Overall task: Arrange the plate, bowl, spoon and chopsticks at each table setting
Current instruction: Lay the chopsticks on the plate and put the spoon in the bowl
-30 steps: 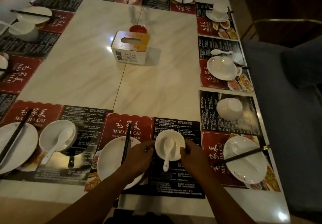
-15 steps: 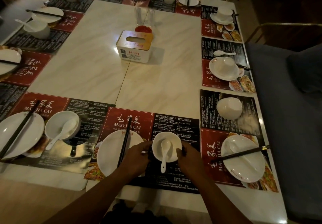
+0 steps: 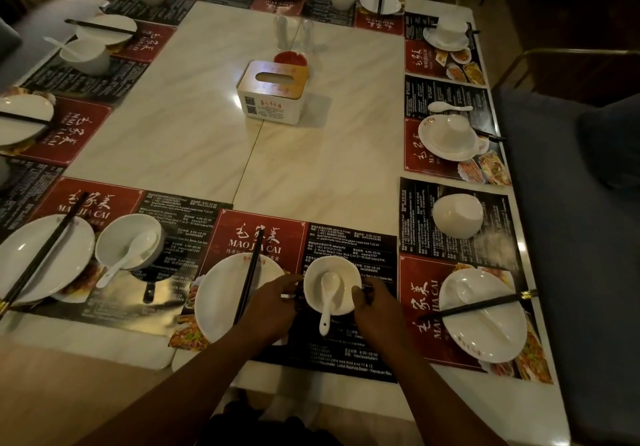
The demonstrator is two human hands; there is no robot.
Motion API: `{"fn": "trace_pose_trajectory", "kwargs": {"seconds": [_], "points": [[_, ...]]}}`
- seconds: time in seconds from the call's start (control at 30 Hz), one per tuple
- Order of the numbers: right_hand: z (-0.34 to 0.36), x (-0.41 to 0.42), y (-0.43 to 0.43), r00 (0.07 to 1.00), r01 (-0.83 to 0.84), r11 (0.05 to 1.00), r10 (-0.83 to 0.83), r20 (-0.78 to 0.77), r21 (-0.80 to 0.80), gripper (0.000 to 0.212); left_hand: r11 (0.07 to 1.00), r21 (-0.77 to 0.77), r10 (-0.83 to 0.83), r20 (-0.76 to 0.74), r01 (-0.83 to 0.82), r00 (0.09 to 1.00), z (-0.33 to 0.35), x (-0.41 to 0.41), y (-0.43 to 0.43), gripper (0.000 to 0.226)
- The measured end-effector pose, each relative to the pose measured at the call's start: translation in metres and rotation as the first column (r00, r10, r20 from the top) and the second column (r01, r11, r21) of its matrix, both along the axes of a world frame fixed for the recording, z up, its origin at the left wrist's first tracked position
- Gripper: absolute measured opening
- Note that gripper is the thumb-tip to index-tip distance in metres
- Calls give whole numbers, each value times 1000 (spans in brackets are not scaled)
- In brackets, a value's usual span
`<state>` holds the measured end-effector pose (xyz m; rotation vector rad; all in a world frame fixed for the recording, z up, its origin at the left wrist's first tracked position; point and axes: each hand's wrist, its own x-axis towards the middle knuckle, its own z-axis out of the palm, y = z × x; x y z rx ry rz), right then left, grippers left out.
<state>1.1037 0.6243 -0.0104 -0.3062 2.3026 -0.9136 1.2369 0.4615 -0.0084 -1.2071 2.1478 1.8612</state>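
**Loose spoon and chopsticks are the weak points as the bowl is placed**

Both hands close on the small white ceramic bowl (image 3: pixel 347 281). It sits on the black half of the red and black paper placemat (image 3: pixel 228 237), at the near edge of the pale marble-patterned desk (image 3: pixel 311 154). The left hand (image 3: pixel 273 307) has its fingers curled against the bowl's left wall. The right hand (image 3: pixel 377 310) has its fingers wrapped round the right wall, thumb near the rim.

A white ceramic soup spoon (image 3: pixel 326 303) lies loose inside the bowl, its handle hanging out over the near rim toward the person. Any tilt or quick slide of the bowl would likely tip the spoon out onto the placemat.

The left hand lies over the right edge of the round white plate (image 3: pixel 216 300), which is just left of the bowl. The pair of black chopsticks (image 3: pixel 248 279) rests unsecured across that plate, close to the left hand's knuckles. A careless withdrawal could probably roll them off or skew them.

Pushing the bowl further left risks knocking it against the plate. Dragging rather than lifting it may wrinkle or shift the thin placemat, disturbing the whole setting.
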Motion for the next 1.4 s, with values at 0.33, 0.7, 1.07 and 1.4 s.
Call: {"fn": "trace_pose_trajectory", "kwargs": {"seconds": [0.33, 0.7, 1.07, 1.4], "points": [[7, 56, 5, 902, 209, 958, -111, 417, -196, 35, 978, -76, 189, -77, -195, 979, -1, 14, -23, 41], [16, 42, 17, 953, 27, 977, 38, 299, -209, 26, 953, -92, 284, -65, -289, 957, -7, 33, -32, 44], [14, 32, 26, 1000, 7, 998, -6, 6, -62, 18, 968, -123, 212, -64, -219, 975, -9, 37, -24, 44], [-5, 17, 16, 990, 121, 989, -113, 88, -88, 37, 977, -58, -204, 12, 204, 979, 0, 15, 6, 48]]}}
